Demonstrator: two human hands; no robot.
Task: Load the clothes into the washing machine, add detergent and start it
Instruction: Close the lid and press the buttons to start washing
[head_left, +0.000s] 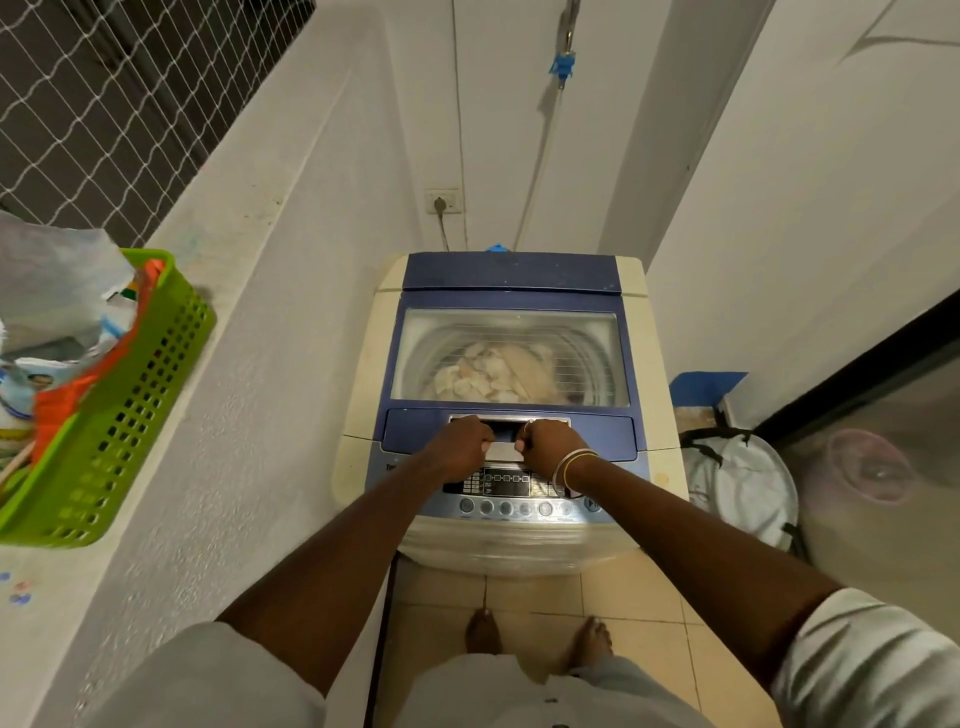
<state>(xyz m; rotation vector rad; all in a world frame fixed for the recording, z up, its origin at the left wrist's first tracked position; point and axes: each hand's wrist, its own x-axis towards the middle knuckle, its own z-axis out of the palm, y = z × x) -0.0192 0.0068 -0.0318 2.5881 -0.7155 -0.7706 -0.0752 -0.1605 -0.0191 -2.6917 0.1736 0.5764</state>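
A top-loading washing machine (358, 395) is stood against the wall, with its blue lid (597, 434) shut. A green basket (130, 405) is set on the left ledge and is filled with packets whose print cannot be read. Pale clothes (493, 374) are seen in the drum through the lid's window. The lid's handle recess (506, 430) is gripped by the left hand (460, 449) and the right hand (550, 447), with fingers curled tight. Lettering on the control panel (506, 486) is too blurred to be read.

**Around the washer**

Green basket (130, 395) of crumpled plastic bags (57, 280) on the ledge (249, 291) at left. White netting (104, 104) fills the upper left. A wall socket (443, 202) sits upper centre; a white fabric hamper (743, 483) stands at right on the tiled floor (623, 597).
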